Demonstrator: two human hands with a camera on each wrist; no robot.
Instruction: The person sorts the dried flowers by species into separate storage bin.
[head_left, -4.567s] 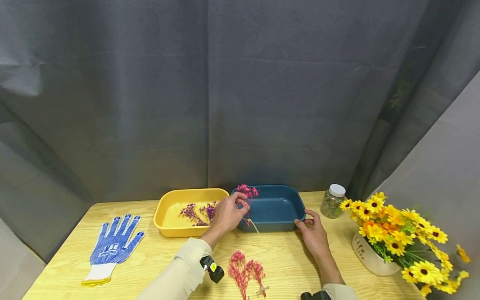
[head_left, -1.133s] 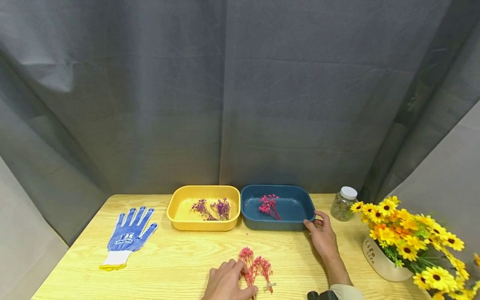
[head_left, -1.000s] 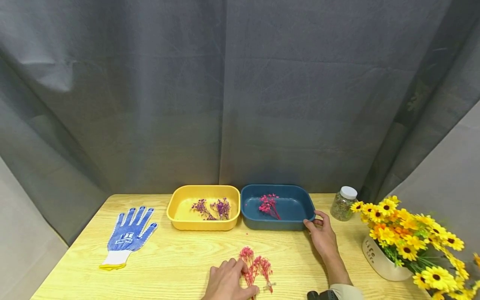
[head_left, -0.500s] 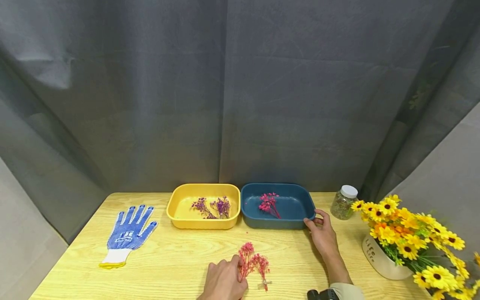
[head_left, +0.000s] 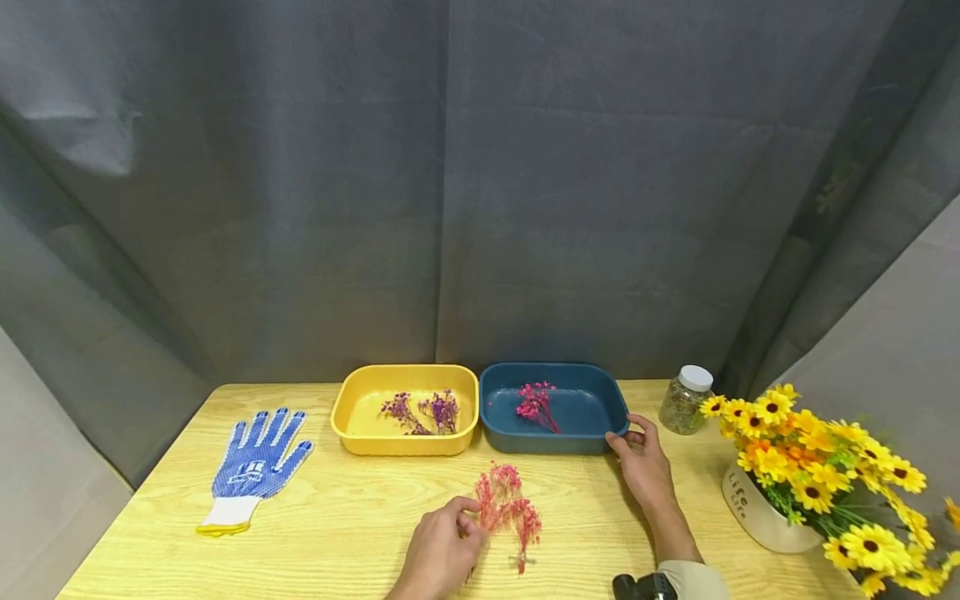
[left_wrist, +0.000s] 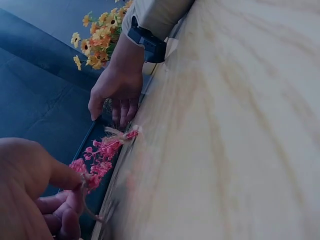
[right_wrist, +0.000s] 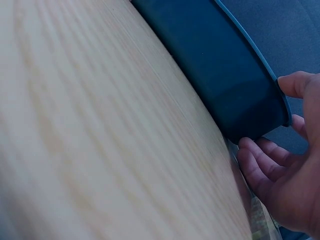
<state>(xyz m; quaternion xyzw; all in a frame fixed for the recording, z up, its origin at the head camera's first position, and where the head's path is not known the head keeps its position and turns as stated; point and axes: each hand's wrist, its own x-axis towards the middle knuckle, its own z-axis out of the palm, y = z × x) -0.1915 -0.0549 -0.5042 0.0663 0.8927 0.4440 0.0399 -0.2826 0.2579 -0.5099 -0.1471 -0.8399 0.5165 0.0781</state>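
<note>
My left hand (head_left: 438,546) pinches a sprig of pink dried flowers (head_left: 489,498) by its stems, over the table's near side. In the left wrist view a bit of twine (left_wrist: 89,205) hangs from the pinched stems. Close to its right is another tied pink sprig (head_left: 527,523); whether the two touch is unclear. My right hand (head_left: 645,467) holds the near right corner of the blue tray (head_left: 551,444). The right wrist view has the thumb (right_wrist: 295,84) on the rim and fingers against the wall below. One pink sprig (head_left: 536,404) lies inside that tray.
A yellow tray (head_left: 405,447) with purple dried flowers (head_left: 441,410) stands left of the blue one. A blue-and-white glove (head_left: 250,468) lies at the left. At the right are a lidded jar (head_left: 684,404) and a pot (head_left: 768,512) of yellow flowers (head_left: 813,479). A grey curtain (head_left: 450,183) hangs behind.
One pink sprig went from my left hand into the blue tray. That hand came back to the near sprigs, pinched one and shifted it slightly forward. My right hand stayed at the tray corner.
</note>
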